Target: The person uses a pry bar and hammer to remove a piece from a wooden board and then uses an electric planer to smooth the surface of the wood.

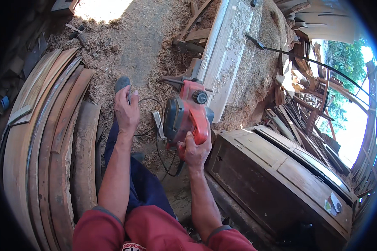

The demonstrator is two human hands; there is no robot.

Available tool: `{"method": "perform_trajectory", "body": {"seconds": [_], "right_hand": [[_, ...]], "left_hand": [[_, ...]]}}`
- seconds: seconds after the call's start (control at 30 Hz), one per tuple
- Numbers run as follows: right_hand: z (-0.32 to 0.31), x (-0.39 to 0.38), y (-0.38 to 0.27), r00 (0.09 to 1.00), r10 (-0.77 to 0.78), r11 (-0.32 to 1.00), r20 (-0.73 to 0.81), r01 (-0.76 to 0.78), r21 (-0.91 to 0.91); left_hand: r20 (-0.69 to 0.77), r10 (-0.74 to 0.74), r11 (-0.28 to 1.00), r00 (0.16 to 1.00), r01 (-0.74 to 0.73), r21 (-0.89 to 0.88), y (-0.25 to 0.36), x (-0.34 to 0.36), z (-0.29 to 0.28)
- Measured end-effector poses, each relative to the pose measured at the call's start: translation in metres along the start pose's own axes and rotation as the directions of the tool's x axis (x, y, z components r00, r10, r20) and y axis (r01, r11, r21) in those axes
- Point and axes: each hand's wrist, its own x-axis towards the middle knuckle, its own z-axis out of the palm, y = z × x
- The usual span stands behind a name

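Observation:
My right hand [194, 148] is wrapped round the rear handle of a red and dark grey electric planer [182, 119], held at the near end of pale boards [222, 69] that lie lengthwise on a wooden support; whether it rests on them I cannot tell. A black knob tops the planer's front, and its black cord [157, 142] loops down below it. My left hand [125, 108] holds nothing, its fingers apart and loosely bent, to the left of the planer, above my shoe [121, 83] and the shavings-strewn floor.
Stacked planks [65, 125] line the left. A brown wooden cabinet [255, 175] lies at lower right, with piled timber scraps [305, 113] behind it. A long dark bar [305, 60] crosses the upper right. Wood shavings [94, 50] cover much of the floor and heap beside the boards.

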Motion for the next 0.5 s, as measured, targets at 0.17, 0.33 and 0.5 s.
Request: {"method": "perform_trajectory", "body": {"seconds": [0.17,0.33,0.5], "right_hand": [[-0.019,-0.043,0.038,0.999,-0.033,0.995,0.006,0.034,-0.092],[-0.010,-0.041,0.017,1.000,0.009,1.000,0.005,-0.009,-0.012],[-0.008,-0.022,0.011,0.994,-0.106,0.989,-0.017,0.104,-0.104]], "left_hand": [[0.065,-0.036,0.988,0.997,0.045,-0.145,0.007,-0.027,0.014],[0.300,0.042,0.999,0.953,-0.042,-0.005,0.016,-0.028,0.034],[0.363,0.010,0.999,0.932,-0.025,0.036,0.044,0.008,0.057]]}}
